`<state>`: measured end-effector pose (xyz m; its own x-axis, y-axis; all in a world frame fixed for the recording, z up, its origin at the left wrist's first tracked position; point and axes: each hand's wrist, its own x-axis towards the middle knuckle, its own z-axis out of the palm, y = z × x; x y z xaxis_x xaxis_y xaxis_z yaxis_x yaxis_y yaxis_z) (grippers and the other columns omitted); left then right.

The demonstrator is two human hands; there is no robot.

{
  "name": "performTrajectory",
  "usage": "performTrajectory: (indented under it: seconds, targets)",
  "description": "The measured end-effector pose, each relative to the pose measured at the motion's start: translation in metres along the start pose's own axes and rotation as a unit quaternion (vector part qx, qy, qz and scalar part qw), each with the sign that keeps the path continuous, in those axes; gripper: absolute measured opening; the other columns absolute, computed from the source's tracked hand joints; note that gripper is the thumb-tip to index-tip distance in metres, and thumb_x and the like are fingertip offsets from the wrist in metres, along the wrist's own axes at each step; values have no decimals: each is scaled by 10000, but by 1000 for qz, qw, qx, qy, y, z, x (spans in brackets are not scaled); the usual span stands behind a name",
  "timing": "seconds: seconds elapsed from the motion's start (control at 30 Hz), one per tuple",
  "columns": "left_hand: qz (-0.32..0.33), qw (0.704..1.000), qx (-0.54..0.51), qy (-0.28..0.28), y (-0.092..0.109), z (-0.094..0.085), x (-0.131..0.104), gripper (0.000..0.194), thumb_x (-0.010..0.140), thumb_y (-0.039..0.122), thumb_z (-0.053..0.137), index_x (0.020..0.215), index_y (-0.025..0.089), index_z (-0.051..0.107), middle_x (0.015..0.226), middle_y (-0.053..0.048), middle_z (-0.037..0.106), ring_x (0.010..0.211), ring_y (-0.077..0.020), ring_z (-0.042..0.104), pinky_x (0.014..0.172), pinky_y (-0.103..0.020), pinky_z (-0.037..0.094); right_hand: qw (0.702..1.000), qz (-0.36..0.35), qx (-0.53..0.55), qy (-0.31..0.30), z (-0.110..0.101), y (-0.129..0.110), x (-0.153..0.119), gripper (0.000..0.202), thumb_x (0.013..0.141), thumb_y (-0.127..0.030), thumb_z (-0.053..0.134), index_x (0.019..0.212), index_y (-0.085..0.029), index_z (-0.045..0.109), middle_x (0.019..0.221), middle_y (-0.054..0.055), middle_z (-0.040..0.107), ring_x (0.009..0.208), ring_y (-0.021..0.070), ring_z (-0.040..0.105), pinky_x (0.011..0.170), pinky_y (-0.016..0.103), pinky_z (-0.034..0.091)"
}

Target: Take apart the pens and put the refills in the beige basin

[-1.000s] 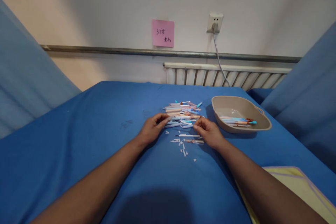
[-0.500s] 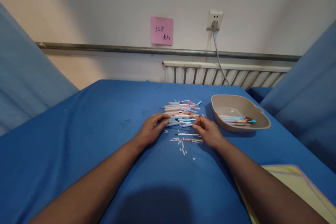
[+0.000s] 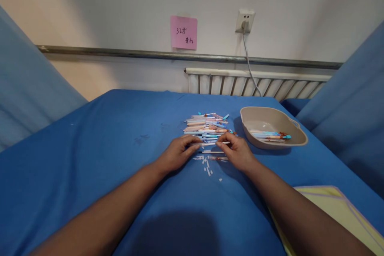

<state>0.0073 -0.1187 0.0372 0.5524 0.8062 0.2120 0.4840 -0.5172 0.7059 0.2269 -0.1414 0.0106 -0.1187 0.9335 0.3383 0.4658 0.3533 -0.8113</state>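
Blue cloth (image 3: 120, 116), white stick (image 3: 209, 144) pinched by left hand (image 3: 176, 154) and right hand (image 3: 239, 153), pens (image 3: 205, 124) piled at twelve o'clock, basket (image 3: 264, 117) at two

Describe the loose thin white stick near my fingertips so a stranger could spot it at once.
On the blue cover, find the pile of pens, then the left hand and right hand along its near edge. Just below the white piece they pinch lies the loose stick. It's dark-tipped at left and far longer than the white scraps nearby.

Pink note (image 3: 184, 33) above metal rail (image 3: 135, 53)
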Motion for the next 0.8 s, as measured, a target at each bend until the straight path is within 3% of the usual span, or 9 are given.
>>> performTrajectory:
  seconds: [0.2, 0.5, 0.67, 0.8]
  targets:
    - [-98, 979, -164, -65, 10, 15, -2, 278, 855, 373, 492, 982, 163, 623, 711, 6, 576, 566, -104, 494, 553, -222, 424, 999, 6, 37, -20, 2, -15, -5, 167, 867, -336, 464, 931, -218, 563, 886, 26, 625, 789, 169, 582, 707, 297, 475]
    - [-117, 946, -273, -132, 9, 21, -3, 288, 828, 412, 553, 935, 150, 611, 677, 13, 530, 562, -82, 462, 520, -198, 379, 981, -8, 162, -105, -4, -16, -6, 404, 917, -470, 366, 1207, -214, 484, 1114, 81, 593, 1025, 196, 566, 852, 333, 459]
    - [-138, 920, -349, -113, 7, 20, -2, 264, 819, 391, 589, 925, 149, 599, 727, -3, 557, 603, -84, 497, 545, -198, 392, 960, 18, 276, -41, -21, -12, 2, 537, 914, -559, 230, 1236, -201, 468, 1184, 126, 580, 1010, 217, 590, 769, 340, 485]
    - [-157, 903, -393, -69, 0, 18, 1, 284, 774, 372, 652, 954, 156, 606, 853, -40, 614, 657, -92, 534, 624, -225, 439, 981, 62, 179, 43, -42, -5, 9, 375, 860, -496, 435, 980, -170, 576, 873, 75, 659, 718, 160, 605, 628, 272, 464]
